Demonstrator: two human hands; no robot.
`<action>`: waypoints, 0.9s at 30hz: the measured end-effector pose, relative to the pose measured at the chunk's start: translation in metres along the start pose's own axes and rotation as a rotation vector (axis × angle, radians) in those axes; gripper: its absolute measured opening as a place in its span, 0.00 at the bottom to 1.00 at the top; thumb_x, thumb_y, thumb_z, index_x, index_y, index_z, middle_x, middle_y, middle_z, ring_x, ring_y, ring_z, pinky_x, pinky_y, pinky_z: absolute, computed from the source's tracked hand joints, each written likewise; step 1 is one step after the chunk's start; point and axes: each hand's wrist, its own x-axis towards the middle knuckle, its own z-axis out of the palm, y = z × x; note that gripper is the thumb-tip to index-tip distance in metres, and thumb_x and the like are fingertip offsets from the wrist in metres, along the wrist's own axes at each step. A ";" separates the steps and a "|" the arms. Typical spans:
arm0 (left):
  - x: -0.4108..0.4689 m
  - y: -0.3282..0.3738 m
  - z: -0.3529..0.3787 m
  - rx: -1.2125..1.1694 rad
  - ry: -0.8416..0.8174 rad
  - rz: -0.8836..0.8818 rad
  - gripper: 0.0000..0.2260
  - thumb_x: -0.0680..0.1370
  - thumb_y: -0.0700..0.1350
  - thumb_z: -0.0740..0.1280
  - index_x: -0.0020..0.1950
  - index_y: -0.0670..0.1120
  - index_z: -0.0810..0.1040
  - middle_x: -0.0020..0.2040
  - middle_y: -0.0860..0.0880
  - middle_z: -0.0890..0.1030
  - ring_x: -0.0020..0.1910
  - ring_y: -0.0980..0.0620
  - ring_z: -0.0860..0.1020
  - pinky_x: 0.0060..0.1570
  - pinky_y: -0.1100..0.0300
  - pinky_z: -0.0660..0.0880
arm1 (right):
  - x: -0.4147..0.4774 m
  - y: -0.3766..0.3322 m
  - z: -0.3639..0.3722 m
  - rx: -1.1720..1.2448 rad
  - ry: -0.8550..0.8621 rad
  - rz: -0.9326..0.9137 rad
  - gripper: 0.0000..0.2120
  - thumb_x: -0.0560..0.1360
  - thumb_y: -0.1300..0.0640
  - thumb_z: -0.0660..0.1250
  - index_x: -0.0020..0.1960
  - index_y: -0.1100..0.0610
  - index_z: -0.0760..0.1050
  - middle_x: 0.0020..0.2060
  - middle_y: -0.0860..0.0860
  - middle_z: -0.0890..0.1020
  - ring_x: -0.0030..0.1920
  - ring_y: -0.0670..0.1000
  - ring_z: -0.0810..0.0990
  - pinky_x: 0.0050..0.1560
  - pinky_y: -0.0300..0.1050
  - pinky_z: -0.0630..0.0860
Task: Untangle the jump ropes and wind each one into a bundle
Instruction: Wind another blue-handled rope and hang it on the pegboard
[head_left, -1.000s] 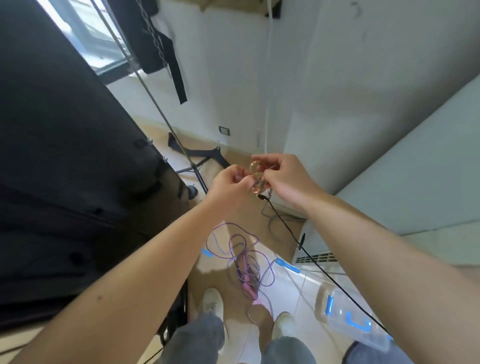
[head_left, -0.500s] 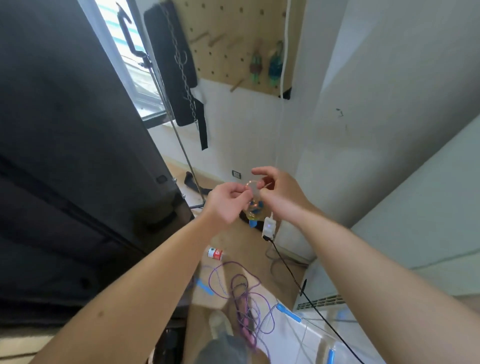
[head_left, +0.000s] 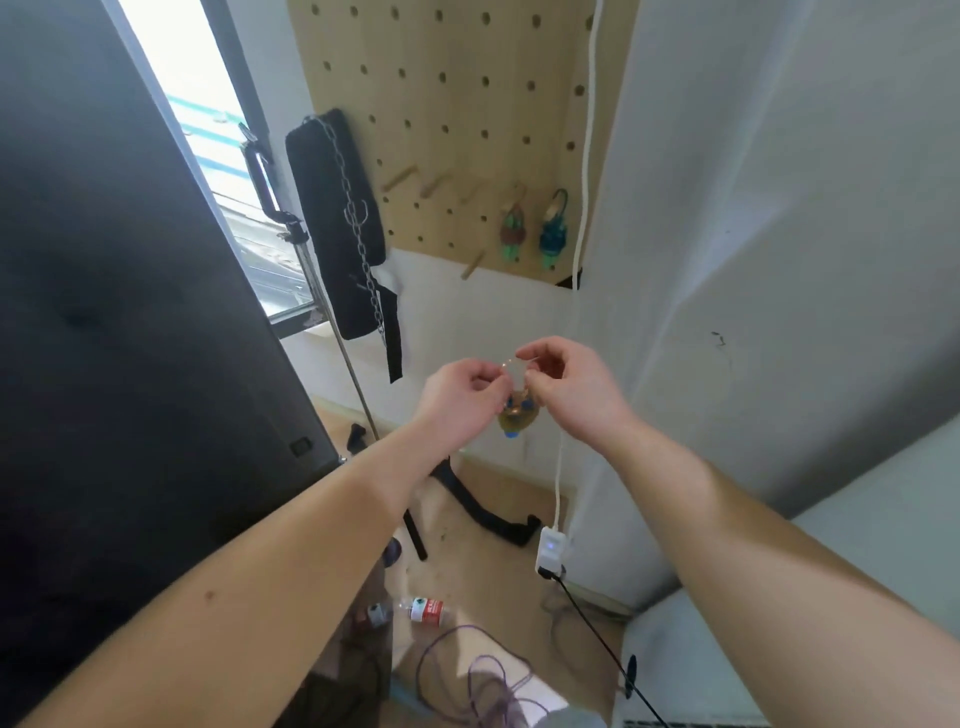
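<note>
Hands met just below the pegboard (head_left: 447, 130): the left hand (head_left: 457, 400) and the right hand (head_left: 571, 389) each pinched, with curled fingers (head_left: 491, 383), the thin clear loop atop a small wound bundle (head_left: 517, 415). The bundle, amber with blue ends, hung between them. On the pegboard's lower pegs, above the hands, hung two more bundles (head_left: 512, 228), greenish and blue. Well below the pegboard, on the floor (head_left: 493, 493), a purple jump rope (head_left: 483, 675) lay in loose tangled loops near a plastic bottle (head_left: 423, 610).
</note>
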 end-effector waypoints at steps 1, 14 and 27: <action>0.005 0.003 -0.003 0.006 0.015 0.008 0.05 0.77 0.51 0.67 0.45 0.54 0.81 0.40 0.53 0.85 0.41 0.53 0.83 0.42 0.53 0.82 | 0.006 -0.003 0.002 -0.003 0.004 -0.001 0.10 0.76 0.60 0.67 0.52 0.46 0.79 0.42 0.44 0.80 0.45 0.44 0.80 0.48 0.41 0.77; 0.093 0.020 -0.041 0.064 0.054 0.023 0.09 0.78 0.55 0.66 0.43 0.53 0.82 0.39 0.55 0.85 0.42 0.56 0.84 0.46 0.50 0.83 | 0.115 -0.021 0.014 -0.035 0.010 -0.058 0.07 0.78 0.57 0.66 0.49 0.45 0.79 0.42 0.45 0.82 0.45 0.47 0.82 0.51 0.54 0.82; 0.282 0.065 -0.094 0.088 0.114 0.063 0.04 0.76 0.49 0.70 0.50 0.52 0.80 0.38 0.55 0.86 0.38 0.61 0.84 0.37 0.61 0.76 | 0.326 -0.044 0.000 -0.180 -0.083 -0.147 0.07 0.76 0.57 0.69 0.52 0.50 0.82 0.43 0.41 0.83 0.46 0.39 0.80 0.43 0.35 0.74</action>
